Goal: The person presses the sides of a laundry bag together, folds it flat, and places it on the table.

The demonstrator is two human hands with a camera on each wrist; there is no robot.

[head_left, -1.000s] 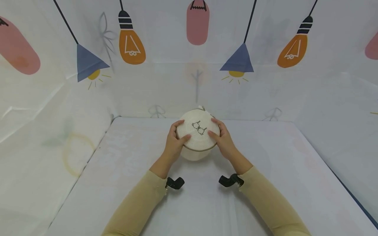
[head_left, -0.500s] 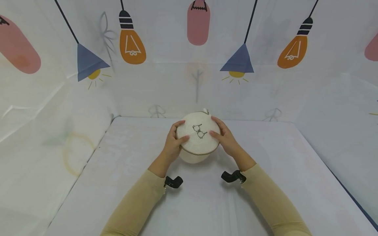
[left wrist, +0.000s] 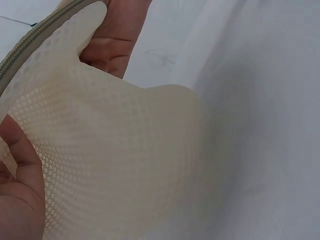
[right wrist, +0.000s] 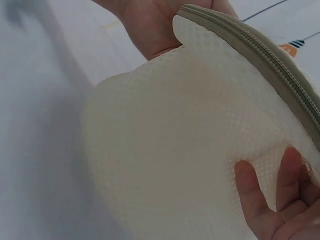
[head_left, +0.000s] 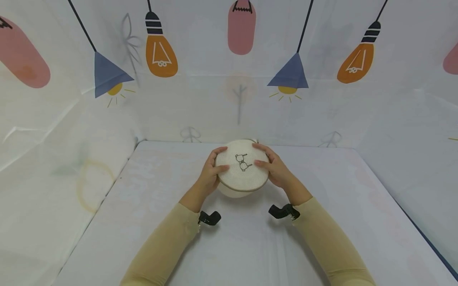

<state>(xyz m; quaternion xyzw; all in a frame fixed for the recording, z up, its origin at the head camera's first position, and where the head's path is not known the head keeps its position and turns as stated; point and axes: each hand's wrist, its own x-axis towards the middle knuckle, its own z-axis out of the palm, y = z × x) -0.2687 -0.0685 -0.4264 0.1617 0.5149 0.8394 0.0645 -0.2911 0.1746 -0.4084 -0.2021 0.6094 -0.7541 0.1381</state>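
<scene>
Between both hands is a round cream mesh laundry bag (head_left: 232, 178) with a dark line drawing on its flat top. An olive-green zipper (right wrist: 270, 62) runs round the rim of that top. My left hand (head_left: 208, 174) grips the left edge, thumb on top and fingers round the side. On the opposite edge my right hand (head_left: 278, 169) holds it the same way. Both wrist views show fingertips pressing into the soft mesh side below the zipper. The bag's rounded body bulges under the top; whether it touches the table is hard to tell.
A white-covered table (head_left: 150, 198) spreads beneath the arms. Behind it rises a white cloth wall (head_left: 200, 107) printed with lamps and bulbs, and another cloth wall stands at the left. A black camera mount (head_left: 284, 211) sits at each wrist.
The top of the laundry bag has tilted and turned slightly clockwise, its zipper pull shifting right and down. Both hands keep their grip and have moved only a little.
</scene>
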